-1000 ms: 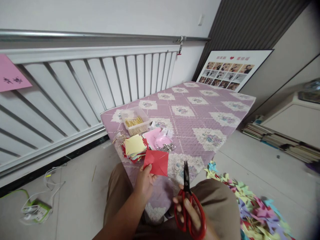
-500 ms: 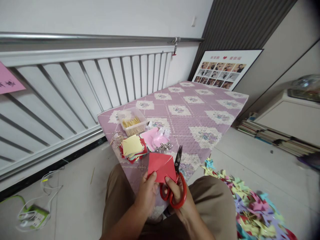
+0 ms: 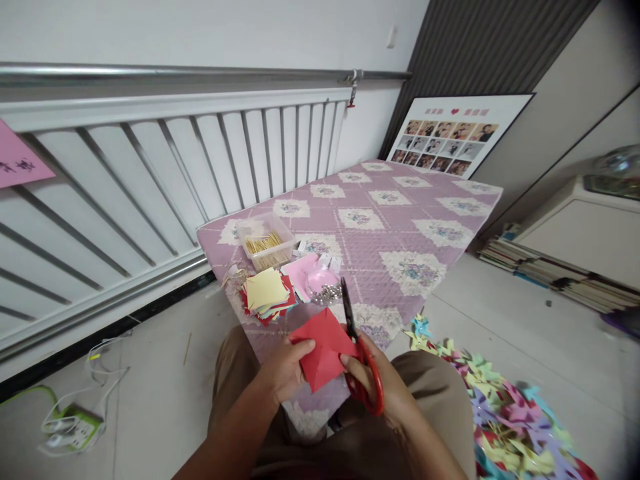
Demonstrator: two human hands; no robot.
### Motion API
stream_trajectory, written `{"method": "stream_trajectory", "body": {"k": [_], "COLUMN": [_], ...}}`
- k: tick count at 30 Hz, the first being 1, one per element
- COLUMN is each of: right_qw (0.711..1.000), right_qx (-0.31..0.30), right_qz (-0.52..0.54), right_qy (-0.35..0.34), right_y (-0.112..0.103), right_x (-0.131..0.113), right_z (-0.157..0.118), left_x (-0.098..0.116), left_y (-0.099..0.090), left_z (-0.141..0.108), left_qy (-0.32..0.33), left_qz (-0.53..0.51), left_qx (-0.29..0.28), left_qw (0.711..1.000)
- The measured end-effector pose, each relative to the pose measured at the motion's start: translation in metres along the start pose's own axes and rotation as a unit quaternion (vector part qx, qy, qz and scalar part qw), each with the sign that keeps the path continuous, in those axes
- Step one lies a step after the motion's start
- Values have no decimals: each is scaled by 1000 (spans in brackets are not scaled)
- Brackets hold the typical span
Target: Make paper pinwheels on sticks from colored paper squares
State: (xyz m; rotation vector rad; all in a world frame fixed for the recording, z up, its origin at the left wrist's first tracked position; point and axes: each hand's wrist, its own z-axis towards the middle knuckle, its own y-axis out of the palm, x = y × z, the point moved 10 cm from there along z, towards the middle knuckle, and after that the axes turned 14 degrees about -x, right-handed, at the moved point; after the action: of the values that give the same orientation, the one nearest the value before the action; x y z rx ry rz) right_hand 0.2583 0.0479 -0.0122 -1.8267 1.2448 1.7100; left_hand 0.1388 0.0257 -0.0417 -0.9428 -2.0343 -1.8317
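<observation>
A red paper square with slits running in from its corners is held between both hands, one corner pointing toward me. My left hand pinches its left side, thumb on top. My right hand has red-handled scissors hooked on its fingers, and its thumb also presses the paper's right corner. The dark blades point up and away, closed together, beside the sheet. Just beyond lie a stack of coloured paper squares, yellow on top, and a small clear dish of metallic bits.
A clear plastic box of thin wooden sticks stands on the floral-covered table. Paper pinwheels are heaped on the floor at right. A green power strip with cables lies at left. A radiator lines the wall.
The red paper has been turned from lying square to a diamond position. My right hand has shifted slightly right with the scissors, and my left hand grips a different edge.
</observation>
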Motion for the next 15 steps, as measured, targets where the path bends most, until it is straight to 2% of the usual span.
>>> {"method": "stream_trajectory", "body": {"k": [3, 6, 8, 11, 15], "right_qw": [997, 994, 995, 994, 995], "right_qx": [63, 59, 17, -42, -74], "right_qz": [40, 69, 84, 95, 59], "right_qy": [-28, -54, -57, -18, 34], "right_y": [-23, -30, -21, 0, 20], "right_x": [3, 8, 16, 37, 62], "right_z": [-4, -14, -23, -38, -54], "left_x": [7, 16, 20, 25, 31], "left_y": [-19, -35, -40, -41, -39], "left_z": [0, -1, -2, -1, 0], "left_qy": [50, 78, 88, 107, 131], "left_qz": [-8, -17, -27, -47, -60], "left_qx": [76, 143, 163, 181, 186], "left_qw": [996, 987, 982, 977, 972]}}
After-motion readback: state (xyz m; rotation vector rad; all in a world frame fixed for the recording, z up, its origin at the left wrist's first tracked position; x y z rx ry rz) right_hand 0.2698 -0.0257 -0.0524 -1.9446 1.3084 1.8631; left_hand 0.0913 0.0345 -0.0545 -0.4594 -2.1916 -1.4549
